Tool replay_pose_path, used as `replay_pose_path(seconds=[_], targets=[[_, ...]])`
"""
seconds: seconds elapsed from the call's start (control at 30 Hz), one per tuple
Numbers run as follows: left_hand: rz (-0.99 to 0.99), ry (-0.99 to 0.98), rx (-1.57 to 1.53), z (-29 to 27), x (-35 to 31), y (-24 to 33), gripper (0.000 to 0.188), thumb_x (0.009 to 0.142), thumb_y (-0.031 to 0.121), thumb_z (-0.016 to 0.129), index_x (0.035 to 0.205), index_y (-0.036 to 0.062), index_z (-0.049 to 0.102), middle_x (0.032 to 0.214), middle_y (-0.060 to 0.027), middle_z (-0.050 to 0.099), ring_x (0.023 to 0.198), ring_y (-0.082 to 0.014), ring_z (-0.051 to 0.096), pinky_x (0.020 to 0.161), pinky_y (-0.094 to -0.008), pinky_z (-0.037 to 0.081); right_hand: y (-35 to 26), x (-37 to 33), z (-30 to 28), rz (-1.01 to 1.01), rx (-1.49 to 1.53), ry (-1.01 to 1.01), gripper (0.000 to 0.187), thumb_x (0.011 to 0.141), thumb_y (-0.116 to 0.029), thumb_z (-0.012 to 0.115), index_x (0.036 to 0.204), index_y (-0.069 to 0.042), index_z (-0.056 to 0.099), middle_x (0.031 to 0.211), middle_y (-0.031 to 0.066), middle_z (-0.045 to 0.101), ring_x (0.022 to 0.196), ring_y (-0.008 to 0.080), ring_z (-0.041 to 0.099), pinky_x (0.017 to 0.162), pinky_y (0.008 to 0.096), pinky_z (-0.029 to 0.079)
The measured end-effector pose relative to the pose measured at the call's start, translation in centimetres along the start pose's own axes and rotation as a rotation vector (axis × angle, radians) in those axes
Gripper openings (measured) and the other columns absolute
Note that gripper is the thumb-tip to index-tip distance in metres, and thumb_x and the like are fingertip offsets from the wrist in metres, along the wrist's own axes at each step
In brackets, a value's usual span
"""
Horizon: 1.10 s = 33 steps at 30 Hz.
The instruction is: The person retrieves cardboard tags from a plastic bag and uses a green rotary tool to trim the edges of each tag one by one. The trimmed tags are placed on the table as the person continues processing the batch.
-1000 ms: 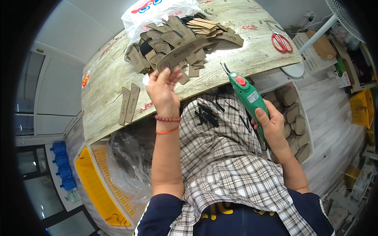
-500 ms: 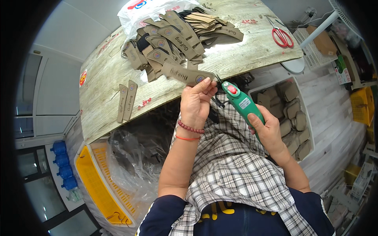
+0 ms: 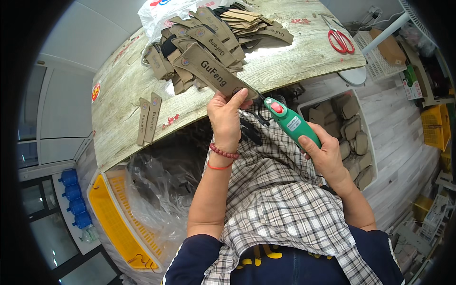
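Currently, your left hand (image 3: 225,118) pinches one curved tan fabric strip (image 3: 213,72) over the pale wooden desk's (image 3: 118,102) near edge, your right hand (image 3: 326,151) grips one green plastic-bodied cutter (image 3: 290,121); matching pair (image 3: 152,118), seemingly finished, near-left corner; heap (image 3: 209,40), apparently remaining, toward far edge.

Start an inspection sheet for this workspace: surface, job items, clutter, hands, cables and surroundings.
Surface: wood-grain table with red marks.
Job items: brown strip in hand; green cutting tool, tip close to the strip's end, contact unclear; pile of brown strips on the table; two loose strips lying apart at the left.
Clutter: white plastic bag behind the pile; red-handled scissors at the right; black scraps on the checked apron.
Hands: left hand pinches the strip; right hand grips the tool.
Cables: white cable near the wall, upper right.
Surroundings: yellow basket and blue jugs at the left.
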<state>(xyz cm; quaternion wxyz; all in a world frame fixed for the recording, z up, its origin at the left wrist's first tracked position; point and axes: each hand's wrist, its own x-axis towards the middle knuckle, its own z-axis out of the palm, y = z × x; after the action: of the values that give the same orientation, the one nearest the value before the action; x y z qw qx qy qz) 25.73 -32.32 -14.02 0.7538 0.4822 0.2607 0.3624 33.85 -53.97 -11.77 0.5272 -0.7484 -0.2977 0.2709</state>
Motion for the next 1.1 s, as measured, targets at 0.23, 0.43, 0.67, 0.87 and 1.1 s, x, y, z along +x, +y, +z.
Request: replay_pose_path(seconds=[0.23, 0.43, 0.67, 0.87, 1.1], targets=[[0.028, 0.001, 0.043, 0.18, -0.04, -0.05, 0.009, 0.084, 0.0, 0.063, 0.092, -0.002, 0.063, 0.087, -0.0066, 0.067, 0.073, -0.0126, 0.064, 0.064, -0.0257, 0.054, -0.35, -0.03, -0.23, 0.059, 0.026, -0.03, 0.042, 0.089, -0.034, 0.063, 0.114, -0.001, 0.059, 0.068, 0.003, 0.058, 0.058, 0.0074, 0.053, 0.054, 0.025, 0.044], [0.0, -0.008, 0.03, 0.19, -0.12, 0.1, 0.009, 0.082, -0.001, 0.064, 0.091, -0.0018, 0.063, 0.086, -0.0083, 0.068, 0.073, -0.0146, 0.064, 0.064, -0.0283, 0.054, -0.66, 0.12, -0.32, 0.083, 0.072, -0.048, 0.041, 0.089, -0.033, 0.064, 0.113, -0.001, 0.059, 0.068, 0.0013, 0.058, 0.057, 0.0064, 0.053, 0.052, 0.0235, 0.044], [0.001, -0.008, 0.041, 0.2, -0.01, 0.09, 0.008, 0.082, -0.001, 0.065, 0.09, -0.0017, 0.064, 0.084, -0.0085, 0.068, 0.071, -0.0152, 0.065, 0.063, -0.0279, 0.054, -0.91, 0.14, -0.38, 0.08, 0.099, -0.053, 0.039, 0.089, -0.032, 0.064, 0.113, -0.001, 0.06, 0.069, 0.0014, 0.059, 0.056, 0.0061, 0.053, 0.051, 0.0225, 0.044], [-0.032, -0.028, 0.053, 0.22, -0.13, 0.04, 0.008, 0.082, 0.0, 0.065, 0.09, -0.0019, 0.064, 0.084, -0.0086, 0.068, 0.069, -0.015, 0.065, 0.062, -0.0273, 0.054, -0.73, 0.18, -0.38, 0.073, 0.103, -0.047, 0.038, 0.09, -0.031, 0.063, 0.112, 0.0, 0.06, 0.069, 0.0015, 0.059, 0.055, 0.0057, 0.052, 0.051, 0.0221, 0.044], [-0.102, -0.069, 0.054, 0.26, -0.44, -0.42, 0.007, 0.083, 0.001, 0.065, 0.089, -0.0018, 0.064, 0.08, -0.0075, 0.068, 0.066, -0.0138, 0.064, 0.061, -0.026, 0.052, -0.89, 0.36, -0.54, 0.07, 0.137, -0.055, 0.038, 0.09, -0.03, 0.063, 0.112, 0.0, 0.059, 0.07, 0.0009, 0.059, 0.055, 0.0054, 0.052, 0.051, 0.0217, 0.044]])
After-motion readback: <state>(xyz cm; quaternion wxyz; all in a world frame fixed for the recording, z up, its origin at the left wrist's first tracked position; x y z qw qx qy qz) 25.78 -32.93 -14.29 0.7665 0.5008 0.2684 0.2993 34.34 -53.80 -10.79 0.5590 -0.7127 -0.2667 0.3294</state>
